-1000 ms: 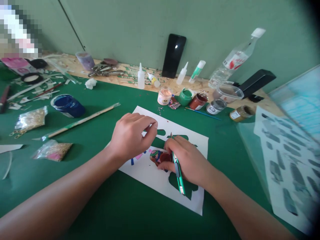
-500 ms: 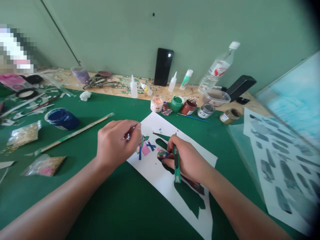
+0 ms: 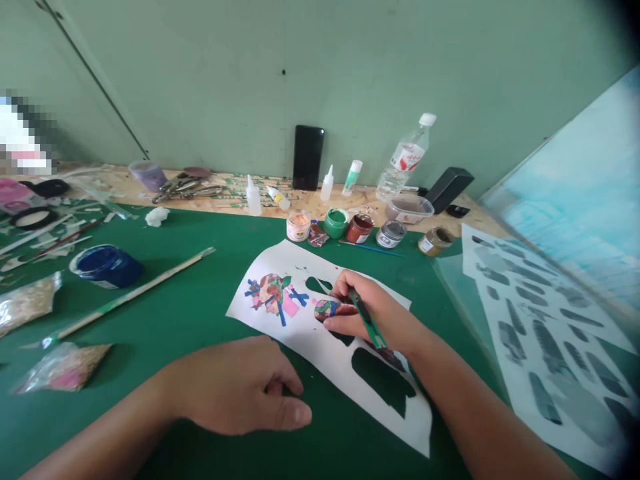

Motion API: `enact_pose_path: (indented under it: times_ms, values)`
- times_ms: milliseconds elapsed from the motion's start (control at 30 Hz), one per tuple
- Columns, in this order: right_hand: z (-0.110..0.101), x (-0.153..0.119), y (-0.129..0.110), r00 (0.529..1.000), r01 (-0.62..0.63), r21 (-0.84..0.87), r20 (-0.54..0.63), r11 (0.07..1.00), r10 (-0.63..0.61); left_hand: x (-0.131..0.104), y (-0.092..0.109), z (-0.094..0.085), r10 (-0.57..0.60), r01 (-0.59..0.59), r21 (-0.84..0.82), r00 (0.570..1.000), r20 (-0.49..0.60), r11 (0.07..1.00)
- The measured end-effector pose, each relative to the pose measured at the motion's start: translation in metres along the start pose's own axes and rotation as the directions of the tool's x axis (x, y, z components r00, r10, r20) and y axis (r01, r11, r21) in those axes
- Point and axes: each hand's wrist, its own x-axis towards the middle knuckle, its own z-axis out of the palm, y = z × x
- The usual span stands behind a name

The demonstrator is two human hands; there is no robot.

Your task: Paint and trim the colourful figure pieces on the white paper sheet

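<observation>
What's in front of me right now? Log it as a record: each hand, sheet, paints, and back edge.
Left hand: nothing seen in it, thumb and fingers apart, nearer than the white sheet
Right hand: holds a green knife, fingers at a painted piece
Sheet: white, with cut-out holes; multicoloured pieces on its left part
Paints: five jars beyond the sheet; blue jar farther left
Back edge: black phone upright near the wall; clear bottle with white cap

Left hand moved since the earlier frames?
Yes. Against the blue jar, the left hand has come from over the white paper toward the near side.
</observation>
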Motion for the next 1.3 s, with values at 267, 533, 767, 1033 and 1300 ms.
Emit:
enact_pose_path:
  times_ms: [267, 533, 767, 1033, 1300]
  values:
    - [0.006, -0.016, -0.012, 0.933, 0.287, 0.152, -0.268, 0.946, -0.240, 0.002, 0.006, 0.010, 0.250, -0.318, -0.557, 0.948, -0.197, 0.768]
    - [0.032, -0.013, -0.006, 0.856, 0.327, -0.162, -0.367, 0.931, -0.365, 0.031, 0.004, 0.027, -0.220, -0.542, -0.708, 0.702, -0.678, 0.453]
    - [0.029, -0.015, -0.005, 0.872, 0.337, -0.143, -0.325, 0.931, -0.366, 0.031, 0.000, 0.021, -0.235, -0.601, -0.705, 0.675, -0.700, 0.375]
    - [0.030, -0.015, -0.007, 0.823, 0.353, -0.357, -0.322, 0.865, -0.469, 0.031, 0.002, 0.019, -0.227, -0.588, -0.751, 0.721, -0.655, 0.300]
    - [0.032, -0.014, -0.001, 0.776, 0.393, -0.449, -0.306, 0.803, -0.551, 0.033, 0.001, 0.018, -0.217, -0.572, -0.776, 0.748, -0.627, 0.267]
